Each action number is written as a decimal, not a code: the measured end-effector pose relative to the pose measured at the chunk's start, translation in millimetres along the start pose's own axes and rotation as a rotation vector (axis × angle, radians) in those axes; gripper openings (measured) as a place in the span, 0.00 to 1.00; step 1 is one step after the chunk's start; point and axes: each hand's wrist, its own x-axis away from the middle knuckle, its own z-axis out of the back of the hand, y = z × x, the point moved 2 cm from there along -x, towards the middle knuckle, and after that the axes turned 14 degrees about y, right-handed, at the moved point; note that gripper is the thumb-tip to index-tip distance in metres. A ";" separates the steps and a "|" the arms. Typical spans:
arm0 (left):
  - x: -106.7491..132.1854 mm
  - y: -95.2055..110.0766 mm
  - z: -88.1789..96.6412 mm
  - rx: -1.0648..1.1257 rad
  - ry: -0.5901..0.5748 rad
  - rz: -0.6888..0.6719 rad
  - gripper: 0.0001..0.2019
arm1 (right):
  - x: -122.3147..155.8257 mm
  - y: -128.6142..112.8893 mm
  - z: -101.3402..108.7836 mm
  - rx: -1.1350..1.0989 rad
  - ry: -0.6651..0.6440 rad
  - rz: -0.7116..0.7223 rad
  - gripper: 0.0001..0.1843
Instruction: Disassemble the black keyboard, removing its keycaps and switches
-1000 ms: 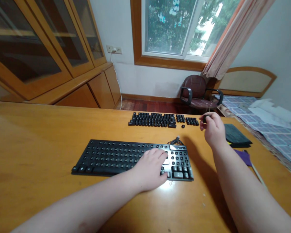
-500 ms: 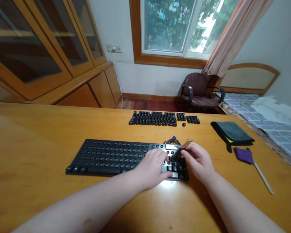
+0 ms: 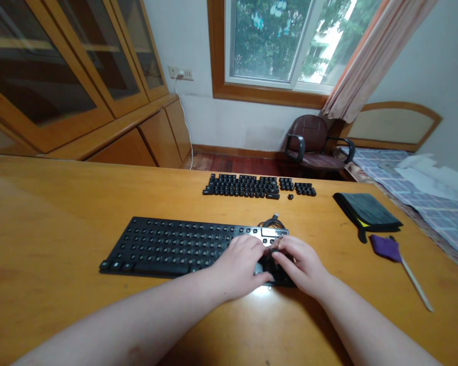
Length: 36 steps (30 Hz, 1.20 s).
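Observation:
The black keyboard (image 3: 158, 246) lies on the table, with most of its keycaps off and bare switches showing. Across its right part rests my left hand (image 3: 242, 267), thumb apart from the fingers, holding nothing. My right hand (image 3: 303, 267) pinches a small dark tool over the number pad, close to the left fingertips. My fingers cover most of that tool, and its exact kind cannot be made out. A coiled cable (image 3: 274, 222) lies behind the keyboard's right end.
Removed black keycaps (image 3: 244, 186) stand in rows farther back, with one loose keycap (image 3: 290, 196) beside them. At the right lie a folded dark cloth (image 3: 370, 211) and a purple-headed stick (image 3: 385, 247). A chair (image 3: 311, 140) stands beyond the table.
My right hand has moved left and down onto the number pad, taking the dark tool with its brownish end along. My left hand stays nearly in place.

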 end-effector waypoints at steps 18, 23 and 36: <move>-1.4 -6.7 -4.4 0.089 0.011 -0.052 0.10 | 6.8 8.4 -3.1 0.021 -0.137 0.262 0.08; -4.0 -9.0 -2.7 0.122 0.019 0.001 0.11 | 10.9 15.8 -7.2 -0.001 0.064 -0.049 0.14; -5.9 -8.3 1.7 0.215 0.122 0.099 0.09 | 8.5 12.3 -0.9 -0.010 0.211 0.044 0.10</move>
